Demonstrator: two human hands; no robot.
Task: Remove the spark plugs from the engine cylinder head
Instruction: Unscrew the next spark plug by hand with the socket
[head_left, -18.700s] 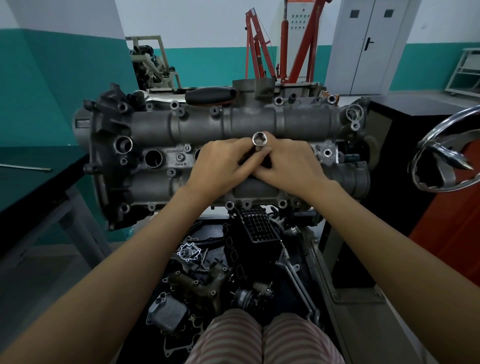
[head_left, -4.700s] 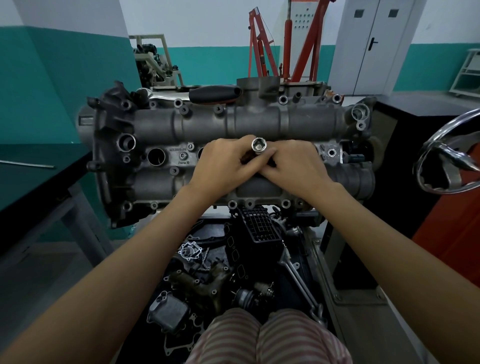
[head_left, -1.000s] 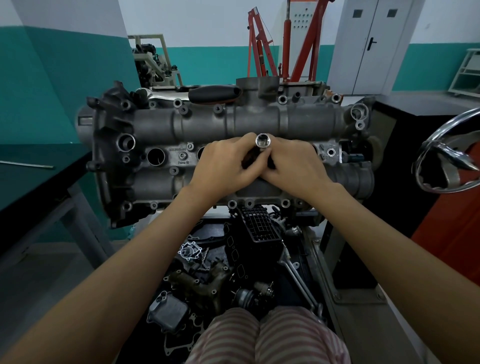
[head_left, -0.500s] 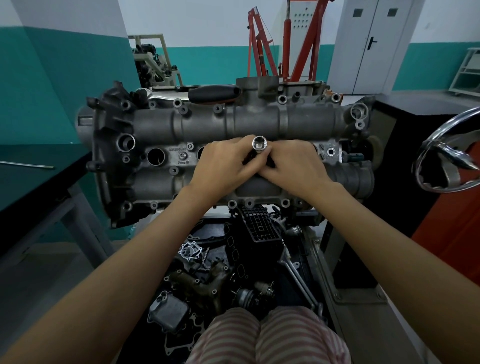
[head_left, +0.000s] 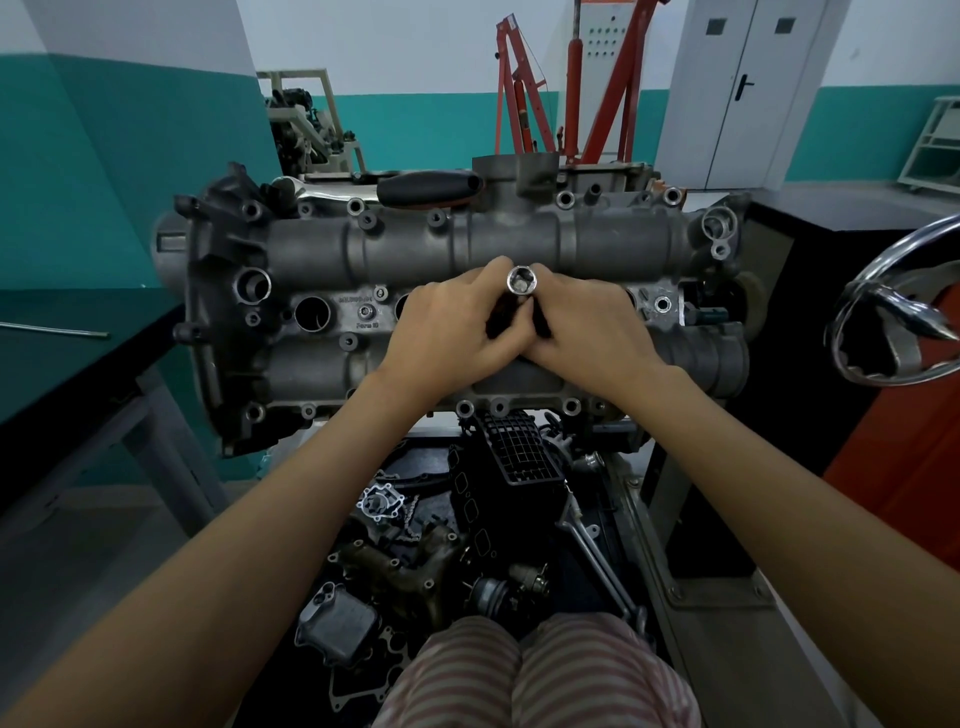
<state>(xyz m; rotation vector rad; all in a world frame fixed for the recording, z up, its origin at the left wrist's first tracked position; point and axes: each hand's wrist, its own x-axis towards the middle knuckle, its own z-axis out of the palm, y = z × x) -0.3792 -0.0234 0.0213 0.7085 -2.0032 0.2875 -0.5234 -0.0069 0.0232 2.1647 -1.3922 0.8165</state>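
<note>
Socket (head_left: 522, 281) barely shifted, left hand (head_left: 457, 332) and right hand (head_left: 587, 332) both pinching it between them

One cylinder head (head_left: 467, 249), one socket (head_left: 522, 280), two hands.

Auto workshop. Engine cylinder head (head_left: 467, 291) on a stand, loose engine parts (head_left: 415, 561) piled below it, red engine hoist (head_left: 524, 93) at the far wall, steel workbench (head_left: 78, 353) left, grey cabinet (head_left: 737, 93) far right.
</note>
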